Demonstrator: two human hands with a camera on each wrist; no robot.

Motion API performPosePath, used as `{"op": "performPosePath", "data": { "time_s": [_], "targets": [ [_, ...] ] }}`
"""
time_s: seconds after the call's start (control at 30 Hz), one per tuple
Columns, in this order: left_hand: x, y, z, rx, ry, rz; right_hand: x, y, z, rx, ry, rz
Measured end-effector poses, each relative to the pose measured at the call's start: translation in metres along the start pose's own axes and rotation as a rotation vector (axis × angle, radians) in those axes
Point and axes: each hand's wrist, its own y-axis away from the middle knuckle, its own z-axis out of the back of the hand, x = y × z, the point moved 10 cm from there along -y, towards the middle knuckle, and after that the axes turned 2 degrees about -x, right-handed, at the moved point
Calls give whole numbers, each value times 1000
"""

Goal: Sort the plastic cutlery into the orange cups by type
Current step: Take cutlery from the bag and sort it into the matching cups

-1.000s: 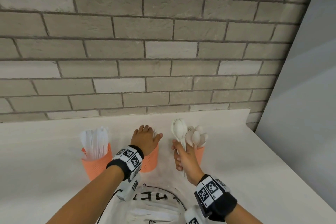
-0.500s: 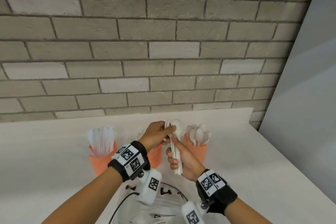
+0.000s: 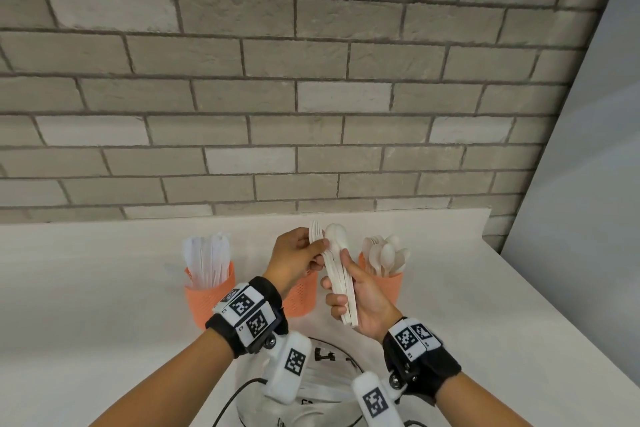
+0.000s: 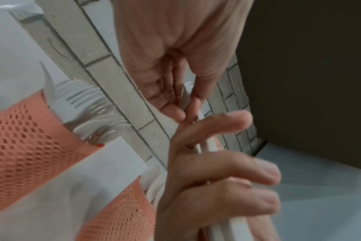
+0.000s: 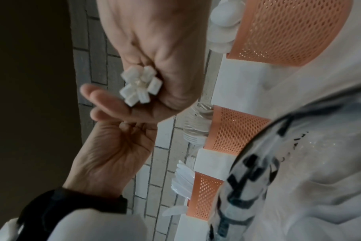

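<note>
Three orange mesh cups stand in a row near the wall: the left cup [image 3: 207, 295] holds knives, the middle cup [image 3: 302, 298] holds forks [image 4: 82, 97], and the right cup [image 3: 389, 282] holds spoons. Above the gap between the middle and right cups, my right hand [image 3: 337, 277] grips a bundle of white cutlery [image 3: 334, 239] by its handles. A spoon bowl and fork tines show at the bundle's top, and the handle ends [image 5: 139, 86] stick out below my palm. My left hand [image 3: 320, 246] pinches the bundle near its top and partly hides the middle cup.
A brick wall [image 3: 311, 97] rises right behind the white table [image 3: 86, 305]. A grey panel [image 3: 571, 218] closes off the right side. A clear plastic bag with black lettering [image 3: 322, 388] lies at the table's front edge, under my wrists.
My left hand has left the middle cup and come over to pinch the bundle's top. My right hand has carried the bundle a little left, away from the spoon cup.
</note>
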Motion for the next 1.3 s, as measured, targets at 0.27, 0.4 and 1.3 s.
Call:
{"op": "performPosePath", "data": {
  "time_s": [0.27,0.4,1.3],
  "targets": [
    [-2,-14,20,-30,-369,-51,7,-1,7,-88,517,121],
    [-31,-27,41,-135,-340,-143,27,-1,33,-265,549,239],
    [-55,-31,1,-140,-1072,-637,54,7,62,-566,761,499]
  ]
}}
